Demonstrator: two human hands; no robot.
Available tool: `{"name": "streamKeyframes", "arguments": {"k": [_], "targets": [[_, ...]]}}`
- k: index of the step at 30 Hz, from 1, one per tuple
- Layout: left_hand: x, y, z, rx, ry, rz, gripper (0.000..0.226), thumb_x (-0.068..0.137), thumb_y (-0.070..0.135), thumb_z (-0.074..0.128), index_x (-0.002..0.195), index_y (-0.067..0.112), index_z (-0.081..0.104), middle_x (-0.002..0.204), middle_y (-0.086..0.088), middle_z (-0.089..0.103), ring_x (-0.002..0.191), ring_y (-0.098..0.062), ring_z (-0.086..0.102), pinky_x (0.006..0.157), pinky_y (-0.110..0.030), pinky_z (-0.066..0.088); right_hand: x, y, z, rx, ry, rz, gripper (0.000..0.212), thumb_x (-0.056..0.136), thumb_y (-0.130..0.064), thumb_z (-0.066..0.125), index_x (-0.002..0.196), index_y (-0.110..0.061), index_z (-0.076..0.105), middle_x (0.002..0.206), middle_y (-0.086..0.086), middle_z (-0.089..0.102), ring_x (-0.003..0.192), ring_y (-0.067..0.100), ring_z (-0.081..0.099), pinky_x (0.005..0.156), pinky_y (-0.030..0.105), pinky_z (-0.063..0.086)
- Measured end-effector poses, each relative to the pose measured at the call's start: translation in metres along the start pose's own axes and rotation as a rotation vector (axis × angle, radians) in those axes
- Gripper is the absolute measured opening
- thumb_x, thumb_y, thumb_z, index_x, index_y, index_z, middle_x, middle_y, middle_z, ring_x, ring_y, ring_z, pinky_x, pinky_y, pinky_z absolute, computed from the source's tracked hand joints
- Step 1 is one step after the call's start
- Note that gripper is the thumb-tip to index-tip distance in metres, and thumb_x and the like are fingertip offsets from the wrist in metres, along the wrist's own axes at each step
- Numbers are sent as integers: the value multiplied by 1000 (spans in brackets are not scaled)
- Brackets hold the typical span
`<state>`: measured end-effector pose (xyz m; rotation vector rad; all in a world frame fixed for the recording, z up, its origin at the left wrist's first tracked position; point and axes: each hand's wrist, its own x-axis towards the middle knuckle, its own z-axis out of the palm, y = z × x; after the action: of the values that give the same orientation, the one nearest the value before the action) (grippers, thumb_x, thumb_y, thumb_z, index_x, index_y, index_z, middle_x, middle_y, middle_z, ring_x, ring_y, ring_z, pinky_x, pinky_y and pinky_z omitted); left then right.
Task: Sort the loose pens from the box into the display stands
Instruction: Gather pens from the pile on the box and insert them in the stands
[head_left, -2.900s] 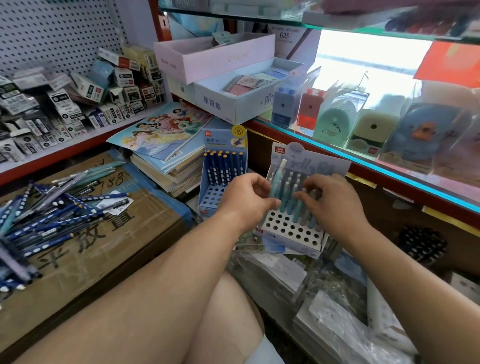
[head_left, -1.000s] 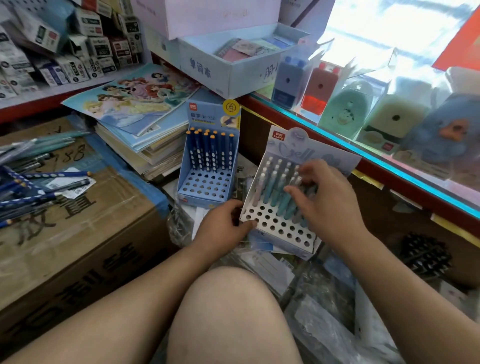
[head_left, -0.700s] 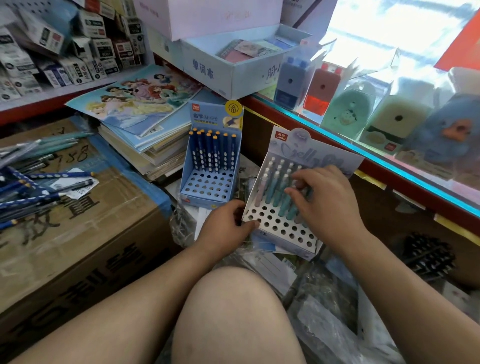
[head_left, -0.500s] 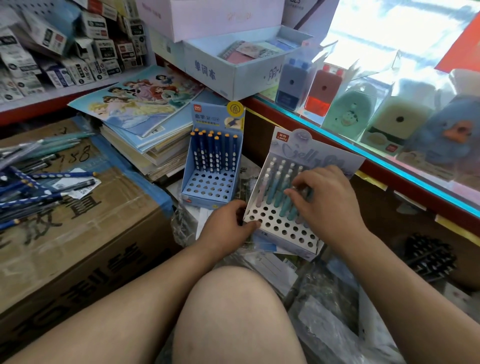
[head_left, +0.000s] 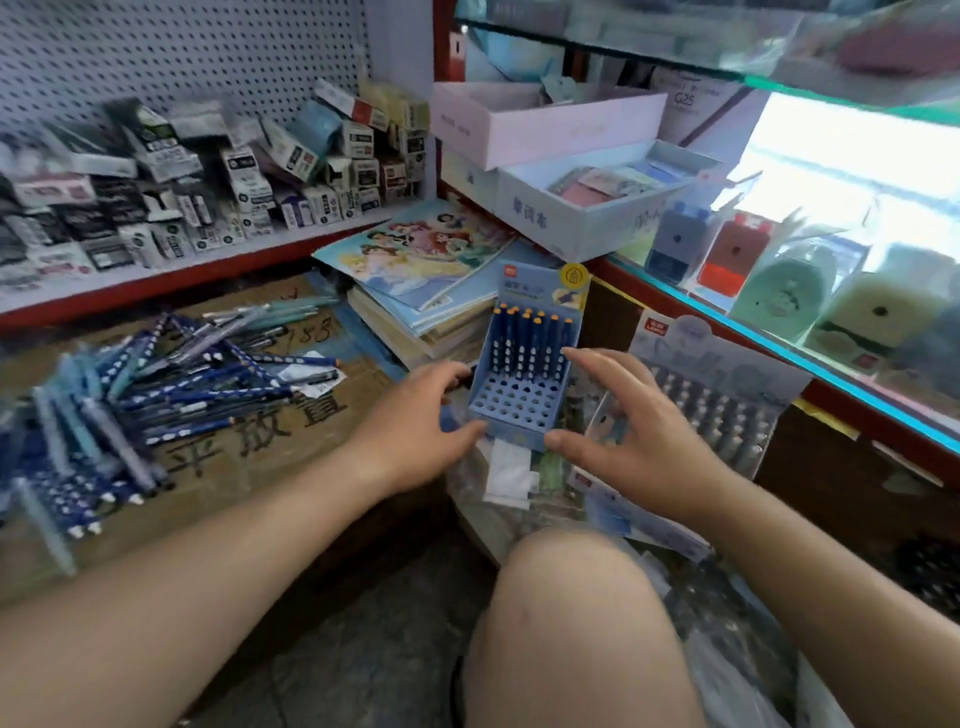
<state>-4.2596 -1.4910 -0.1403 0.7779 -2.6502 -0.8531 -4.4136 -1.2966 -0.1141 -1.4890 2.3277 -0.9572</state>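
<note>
The pale card stand of teal pens (head_left: 717, 400) at the right has been let go, and both hands have been shifted to the blue card display stand (head_left: 524, 384), whose far holes alone are filled. The left hand (head_left: 415, 423) is curled round its left edge; the right hand (head_left: 628, 436) is held spread and released at its right edge. A move towards the loose blue pens (head_left: 156, 384), heaped on the brown cardboard box (head_left: 260, 457) at the left, is judged likely.

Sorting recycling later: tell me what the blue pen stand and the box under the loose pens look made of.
Blue pen stand: probably printed card with a matte finish, going by its flat folded panels, punched holes and printed header. Box: brown cardboard, likely corrugated, with a dull raw surface and black printed characters.
</note>
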Motion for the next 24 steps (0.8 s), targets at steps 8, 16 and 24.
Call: {"name": "streamKeyframes", "arguments": {"k": [8,16,24], "targets": [[-111,-75,-130,-99,136,-281,118,64,76,70,158,37,11,165,8,19,146,-13,34,120,-44,33,68,-95,51,116,-297,-193,104,66,-75,73,152,-53,20,153,-21,25,137,8,43,106,45,50],[-178,-129,-184,-213,365,-454,109,77,47,81,159,26,14,159,1,33,141,-14,42,108,-35,40,119,-183,135,89,-414,-287,97,72,-63,79,153,-41,30,152,-9,37,129,12,52,103,37,50],[-192,-166,-196,-251,474,-471,80,85,31,81,150,23,35,129,11,51,114,-6,58,99,-33,51,136,-213,230,19,-531,-242,64,86,-46,77,141,-28,49,126,-5,57,110,13,60,93,35,53]]}}
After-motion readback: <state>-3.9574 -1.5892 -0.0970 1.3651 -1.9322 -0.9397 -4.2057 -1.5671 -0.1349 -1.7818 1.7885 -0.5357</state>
